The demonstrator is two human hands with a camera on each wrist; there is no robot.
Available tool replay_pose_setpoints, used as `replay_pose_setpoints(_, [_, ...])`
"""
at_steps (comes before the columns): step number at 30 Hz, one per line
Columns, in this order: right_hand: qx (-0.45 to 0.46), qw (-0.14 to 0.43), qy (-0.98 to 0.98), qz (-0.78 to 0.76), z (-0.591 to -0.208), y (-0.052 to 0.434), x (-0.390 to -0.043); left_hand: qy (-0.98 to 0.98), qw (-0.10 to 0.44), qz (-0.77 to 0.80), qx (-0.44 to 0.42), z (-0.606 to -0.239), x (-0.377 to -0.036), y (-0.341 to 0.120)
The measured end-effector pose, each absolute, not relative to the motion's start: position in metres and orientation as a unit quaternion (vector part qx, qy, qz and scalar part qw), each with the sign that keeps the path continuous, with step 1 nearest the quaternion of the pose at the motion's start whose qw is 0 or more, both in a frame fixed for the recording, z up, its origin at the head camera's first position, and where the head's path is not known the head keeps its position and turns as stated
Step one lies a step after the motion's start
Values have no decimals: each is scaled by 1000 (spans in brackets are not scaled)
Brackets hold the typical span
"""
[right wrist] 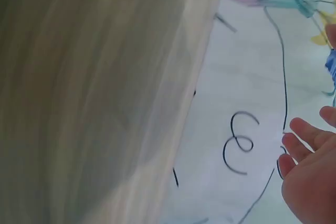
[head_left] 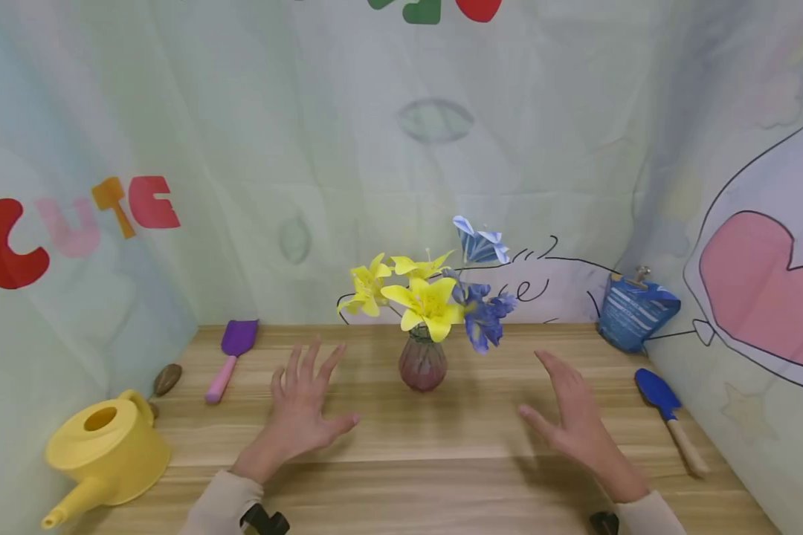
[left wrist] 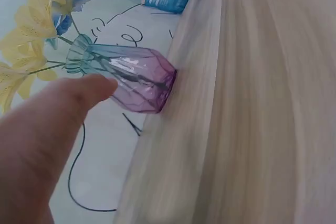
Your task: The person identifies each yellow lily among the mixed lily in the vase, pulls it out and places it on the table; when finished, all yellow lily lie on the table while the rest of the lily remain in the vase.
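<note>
While the left hand (head_left: 301,410) and right hand (head_left: 575,416) hover spread, empty, the vase (head_left: 423,365) looks slippery, fragile, best cupped mid-body!

1. "CUTE" reads in 4 coloured capital letters (head_left: 110,197) across the left cloth backdrop (head_left: 73,327).
2. The clipped blue pouch (head_left: 636,316) bears white print (head_left: 627,306) too small to read.
3. A black loop (right wrist: 235,138) like a cursive "e" marks the rear backdrop (head_left: 388,171).

vase (head_left: 423,365), watering can (head_left: 110,453), 2 shovels (head_left: 231,358) (head_left: 668,410) on table (head_left: 442,487)
</note>
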State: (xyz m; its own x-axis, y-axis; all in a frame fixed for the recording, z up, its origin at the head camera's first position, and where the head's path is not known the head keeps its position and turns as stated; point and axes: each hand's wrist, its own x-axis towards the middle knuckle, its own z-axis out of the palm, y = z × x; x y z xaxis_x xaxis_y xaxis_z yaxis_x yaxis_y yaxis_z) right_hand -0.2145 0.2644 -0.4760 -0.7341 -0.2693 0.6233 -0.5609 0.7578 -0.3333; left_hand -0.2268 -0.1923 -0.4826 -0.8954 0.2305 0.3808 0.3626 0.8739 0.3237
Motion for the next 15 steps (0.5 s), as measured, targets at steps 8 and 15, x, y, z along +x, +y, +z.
replay_pose_setpoints(8, [217, 210, -894, 330, -474, 238, -210, -925, 114, -320, -173, -494, -228, -166])
replay_pose_setpoints(15, [240, 175, -891, 343, -470, 218, -211, -912, 99, -345, -198, -500, -235, -149])
